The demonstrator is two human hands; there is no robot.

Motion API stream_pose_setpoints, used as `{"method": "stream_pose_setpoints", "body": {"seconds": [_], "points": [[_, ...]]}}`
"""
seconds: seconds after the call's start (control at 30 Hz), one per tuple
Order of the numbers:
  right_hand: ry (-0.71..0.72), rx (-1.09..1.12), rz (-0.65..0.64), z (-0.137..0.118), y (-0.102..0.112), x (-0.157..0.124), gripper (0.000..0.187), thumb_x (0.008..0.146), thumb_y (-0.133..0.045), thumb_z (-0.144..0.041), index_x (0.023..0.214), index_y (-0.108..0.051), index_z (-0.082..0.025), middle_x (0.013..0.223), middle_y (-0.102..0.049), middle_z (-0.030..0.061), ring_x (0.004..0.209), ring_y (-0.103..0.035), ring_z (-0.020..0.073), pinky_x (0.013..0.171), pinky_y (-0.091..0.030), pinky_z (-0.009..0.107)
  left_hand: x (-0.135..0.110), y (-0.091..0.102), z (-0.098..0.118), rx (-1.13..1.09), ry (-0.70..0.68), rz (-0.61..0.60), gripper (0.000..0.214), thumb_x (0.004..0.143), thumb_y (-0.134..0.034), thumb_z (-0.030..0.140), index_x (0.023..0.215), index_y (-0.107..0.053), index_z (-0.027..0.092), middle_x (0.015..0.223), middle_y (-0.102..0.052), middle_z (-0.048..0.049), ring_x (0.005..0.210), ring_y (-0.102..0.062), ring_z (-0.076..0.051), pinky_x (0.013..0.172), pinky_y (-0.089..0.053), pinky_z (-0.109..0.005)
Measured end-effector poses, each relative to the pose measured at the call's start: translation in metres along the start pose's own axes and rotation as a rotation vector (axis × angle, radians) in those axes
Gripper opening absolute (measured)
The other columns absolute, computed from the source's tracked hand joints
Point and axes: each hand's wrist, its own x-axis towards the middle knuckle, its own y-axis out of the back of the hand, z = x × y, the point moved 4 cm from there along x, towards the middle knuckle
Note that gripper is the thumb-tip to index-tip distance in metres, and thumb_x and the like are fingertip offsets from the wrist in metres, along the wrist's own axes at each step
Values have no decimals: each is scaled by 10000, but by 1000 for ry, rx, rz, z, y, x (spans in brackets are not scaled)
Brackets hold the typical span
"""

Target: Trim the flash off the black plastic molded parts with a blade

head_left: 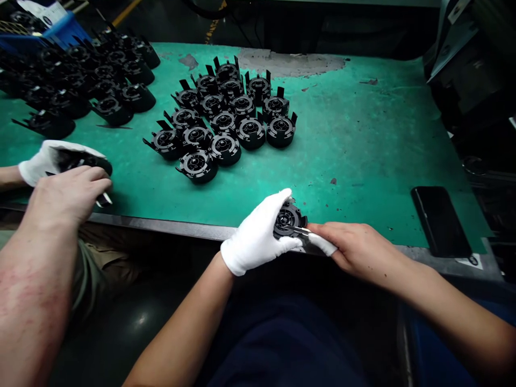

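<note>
In a white glove, my left hand (pixel 258 234) grips a round black plastic part (pixel 287 217) at the table's front edge. Its ringed inner face is turned up, and the glove hides its left side. My right hand (pixel 355 244), bare apart from a white covering on a finger, pinches a slim metal tool that looks like tweezers (pixel 297 230). The tool's tip lies over the face of the part. Beyond my hands, several similar black parts (pixel 223 122) with upright tabs stand grouped on the green table mat (pixel 334 145).
At the left, a co-worker's gloved hand (pixel 38 164) and bare hand (pixel 66 193) hold another black part (pixel 99 161). More black parts (pixel 108 107) crowd the far left, near a blue bin (pixel 66 32). A black phone (pixel 441 220) lies at the right front.
</note>
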Motion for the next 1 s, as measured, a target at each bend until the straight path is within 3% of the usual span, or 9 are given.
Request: {"method": "stream_pose_setpoints", "body": {"seconds": [0.17, 0.4, 0.5, 0.6, 0.67, 0.77, 0.83, 1.0], "points": [[-10, -25, -56, 1, 6, 4, 560, 834, -469, -107, 1359, -592, -260, 1201, -729, 47, 995, -704, 224, 804, -543, 310, 1, -1, 1, -21, -7, -37, 949, 799, -756, 527, 1527, -237, 209, 1520, -431, -154, 1429, -416, -308, 1205, -370, -470], [91, 103, -291, 7, 33, 30, 427, 855, -481, -128, 1126, -730, -344, 992, -776, -23, 833, -710, 210, 716, -504, 270, 5, 6, 2, -27, -5, -62, 929, 772, -797, 476, 1505, -275, 245, 1474, -481, -128, 1376, -481, -301, 1163, -421, -460], [64, 200, -262, 12, 34, 27, 413, 890, -464, -156, 1158, -717, -343, 1034, -765, -19, 872, -697, 213, 755, -505, 281, 2, 4, 4, 8, -8, -2, 862, 739, -813, 516, 1428, -376, 237, 1400, -537, -120, 1327, -522, -301, 1149, -429, -464], [-129, 499, -64, 14, 18, 9, 364, 907, -476, -199, 1194, -673, -305, 1056, -727, 5, 879, -662, 193, 732, -496, 265, -11, 4, 4, 142, 114, 348, 850, 697, -829, 564, 1348, -434, 188, 1316, -561, -156, 1296, -527, -342, 1144, -398, -536], [-306, 833, 5, 6, -7, -6, 350, 921, -468, -233, 1239, -610, -267, 902, -665, 13, 700, -596, 150, 579, -452, 233, -23, 0, 4, 222, 192, 520, 963, 674, -848, 556, 1409, -366, 162, 1373, -509, -196, 1340, -480, -369, 1149, -376, -565], [-486, 1386, -40, -28, -51, -20, 369, 931, -443, -269, 1293, -509, -250, 726, -483, -45, 507, -396, 91, 436, -303, 199, -32, -8, 4, 227, 214, 500, 1004, 715, -846, 417, 1491, -261, 165, 1470, -434, -205, 1401, -421, -352, 1169, -371, -533], [-544, 1611, -37, -51, -70, -17, 356, 914, -451, -259, 1266, -504, -244, 698, -420, -66, 482, -309, 69, 421, -225, 187, -33, -8, 3, 201, 216, 471, 920, 746, -814, 330, 1483, -287, 170, 1479, -439, -184, 1403, -430, -323, 1178, -378, -496], [-562, 1757, -91, -74, -78, -5, 367, 870, -451, -191, 1225, -529, -243, 673, -382, -79, 467, -220, 52, 417, -147, 187, -31, -1, -3, 166, 224, 453, 862, 744, -828, 381, 1440, -361, 183, 1444, -489, -152, 1363, -484, -301, 1172, -404, -471]]}}
